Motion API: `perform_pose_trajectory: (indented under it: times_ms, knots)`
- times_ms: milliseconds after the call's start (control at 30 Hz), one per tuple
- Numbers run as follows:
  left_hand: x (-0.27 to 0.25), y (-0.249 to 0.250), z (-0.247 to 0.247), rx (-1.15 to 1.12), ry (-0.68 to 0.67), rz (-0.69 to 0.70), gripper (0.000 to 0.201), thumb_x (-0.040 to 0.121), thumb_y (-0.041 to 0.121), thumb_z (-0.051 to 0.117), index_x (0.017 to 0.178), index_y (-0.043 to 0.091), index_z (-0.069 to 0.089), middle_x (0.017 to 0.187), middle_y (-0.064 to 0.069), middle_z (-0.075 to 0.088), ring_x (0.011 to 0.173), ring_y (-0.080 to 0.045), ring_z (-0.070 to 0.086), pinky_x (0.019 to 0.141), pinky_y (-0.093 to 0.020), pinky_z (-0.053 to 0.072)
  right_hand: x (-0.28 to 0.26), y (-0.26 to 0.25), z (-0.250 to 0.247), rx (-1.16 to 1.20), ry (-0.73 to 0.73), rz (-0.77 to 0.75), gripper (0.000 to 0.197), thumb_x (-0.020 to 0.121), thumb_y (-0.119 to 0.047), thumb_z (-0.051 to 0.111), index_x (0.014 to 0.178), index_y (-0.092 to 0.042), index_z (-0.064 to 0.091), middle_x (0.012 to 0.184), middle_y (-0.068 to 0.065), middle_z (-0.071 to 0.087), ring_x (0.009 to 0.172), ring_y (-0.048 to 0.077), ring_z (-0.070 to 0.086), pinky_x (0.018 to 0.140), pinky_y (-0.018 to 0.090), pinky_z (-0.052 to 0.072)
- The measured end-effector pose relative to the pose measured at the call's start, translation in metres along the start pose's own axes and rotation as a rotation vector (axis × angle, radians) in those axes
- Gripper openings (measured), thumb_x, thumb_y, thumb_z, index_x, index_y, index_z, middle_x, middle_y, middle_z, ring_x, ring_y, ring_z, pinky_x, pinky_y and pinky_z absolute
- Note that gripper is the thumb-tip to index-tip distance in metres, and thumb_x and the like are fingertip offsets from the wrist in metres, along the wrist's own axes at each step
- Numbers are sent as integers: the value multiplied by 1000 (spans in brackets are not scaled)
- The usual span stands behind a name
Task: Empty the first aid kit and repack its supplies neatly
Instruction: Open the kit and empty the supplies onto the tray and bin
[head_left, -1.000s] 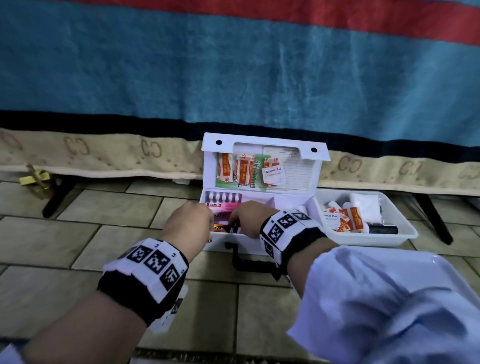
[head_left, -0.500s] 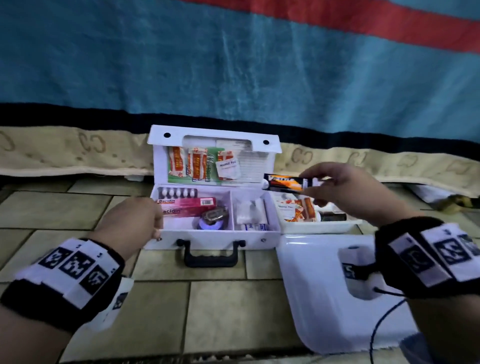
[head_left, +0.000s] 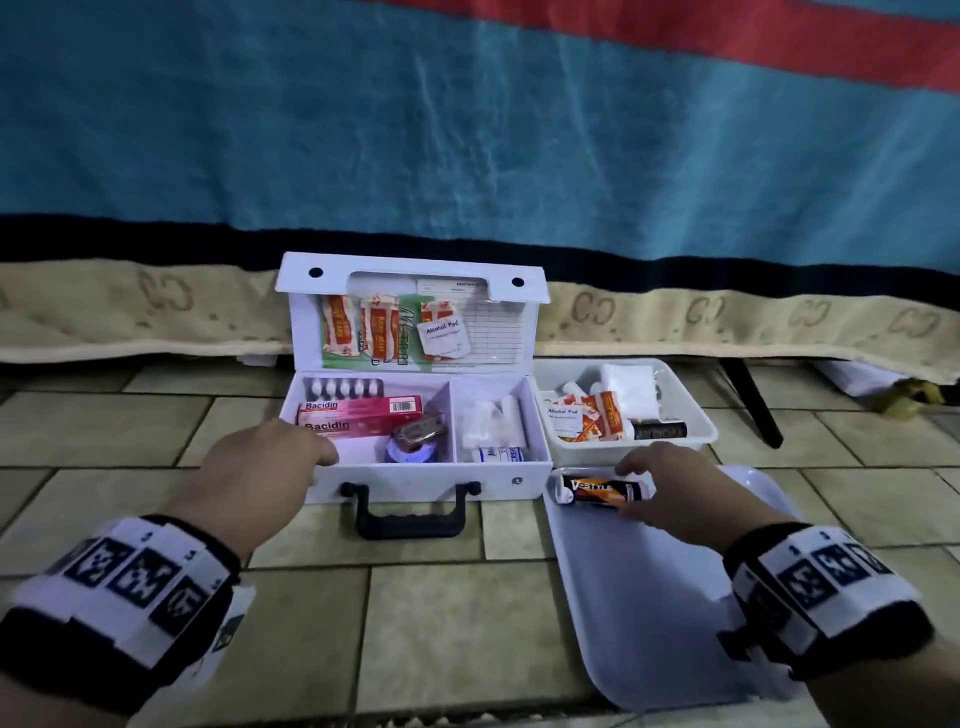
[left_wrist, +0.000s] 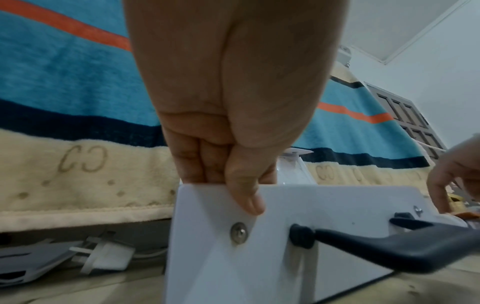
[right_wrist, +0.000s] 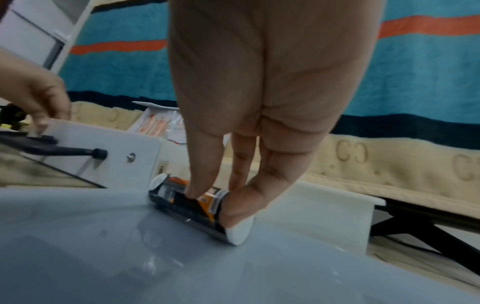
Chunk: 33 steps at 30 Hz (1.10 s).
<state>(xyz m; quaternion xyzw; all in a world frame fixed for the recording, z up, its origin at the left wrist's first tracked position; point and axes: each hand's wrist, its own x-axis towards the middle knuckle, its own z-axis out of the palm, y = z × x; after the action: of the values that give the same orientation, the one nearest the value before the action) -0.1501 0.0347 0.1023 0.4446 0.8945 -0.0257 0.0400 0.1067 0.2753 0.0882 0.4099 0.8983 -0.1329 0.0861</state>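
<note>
We are pinching the tube (head_left: 602, 491) on the tray (head_left: 649, 623) with right hand (head_left: 670, 488); left hand (head_left: 260, 467) is clamping the kit (head_left: 415, 480) rim.

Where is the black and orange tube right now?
In the head view the tube lies at the far left corner of the white tray, right of the first aid kit, pinched by the right hand.

Home bedroom, tiled floor (head_left: 441, 613), blanket-draped bed (head_left: 467, 130)

A glossy white plastic tray (head_left: 649, 613), matt tile floor (head_left: 426, 623), fuzzy cloth blanket (head_left: 467, 130), and a smooth white case (head_left: 415, 480).
</note>
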Motion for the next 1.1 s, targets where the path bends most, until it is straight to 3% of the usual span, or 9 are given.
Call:
perform_pose_trajectory:
  times_ms: [100, 233, 367, 533, 633, 767, 900, 1000, 1100]
  knots:
    - [0, 3, 3, 52, 11, -4, 36, 91, 12, 44, 116, 32, 60, 113, 3, 62, 106, -19, 58, 76, -25, 44, 2, -5, -1, -39, 25, 27, 40, 81, -28, 70, 119, -20, 58, 124, 1, 53, 109, 18, 54, 79, 20, 36]
    - [0, 2, 5, 41, 19, -18, 40, 88, 9, 41, 117, 31, 60, 112, 4, 63, 106, -19, 58, 81, -27, 49, 3, -12, -4, -132, 22, 38, 38, 81, -32, 69, 116, -22, 58, 119, -1, 56, 104, 17, 57, 81, 26, 45]
    - [0, 3, 5, 41, 26, -19, 44, 86, 5, 41, 118, 30, 59, 113, 4, 63, 107, -19, 58, 82, -28, 50, 1, -33, -21, -97, 100, 43, 31, 79, -36, 68, 107, -28, 60, 100, -4, 64, 88, 15, 63, 79, 30, 51]
    - [0, 3, 10, 48, 54, -27, 41, 88, 6, 45, 116, 32, 60, 111, 4, 63, 103, -19, 60, 74, -25, 45, 5, -90, -40, 55, 128, -190, 18, 84, -32, 62, 101, -25, 64, 97, -2, 67, 83, 16, 63, 79, 31, 51]
    - [-2, 4, 10, 68, 49, -26, 32, 90, 9, 46, 108, 29, 61, 106, 2, 63, 100, -20, 60, 66, -24, 36, 15, -132, -40, 68, 89, -333, 18, 88, -33, 57, 104, -27, 64, 107, 0, 65, 91, 18, 62, 85, 34, 52]
    - [-3, 4, 10, 59, 46, -35, 29, 89, 8, 47, 104, 28, 61, 104, 2, 63, 98, -22, 60, 65, -25, 36, 37, -183, -29, -70, -23, -469, 32, 91, -25, 55, 122, -18, 57, 123, 6, 57, 108, 24, 56, 91, 36, 48]
    - [-2, 3, 9, 30, 43, -17, 34, 89, 6, 45, 109, 29, 60, 110, -1, 63, 104, -25, 59, 71, -27, 40, 60, -207, -15, -261, -81, -538, 30, 90, -18, 53, 117, -13, 63, 119, 13, 58, 107, 30, 57, 91, 43, 50]
    - [-1, 3, 8, 25, 39, -13, 37, 88, 4, 45, 111, 28, 61, 111, -2, 63, 104, -26, 59, 74, -27, 42, 69, -211, -4, -377, -135, -535, 29, 93, -25, 50, 119, -21, 64, 126, 9, 52, 118, 30, 45, 97, 47, 45]
    - [0, 3, 8, 9, 42, -7, 39, 85, 1, 45, 110, 26, 61, 111, -2, 64, 104, -27, 60, 76, -27, 44, 72, -213, 4, -395, -104, -493, 37, 94, -38, 49, 121, -16, 62, 130, 9, 43, 122, 29, 37, 101, 48, 41]
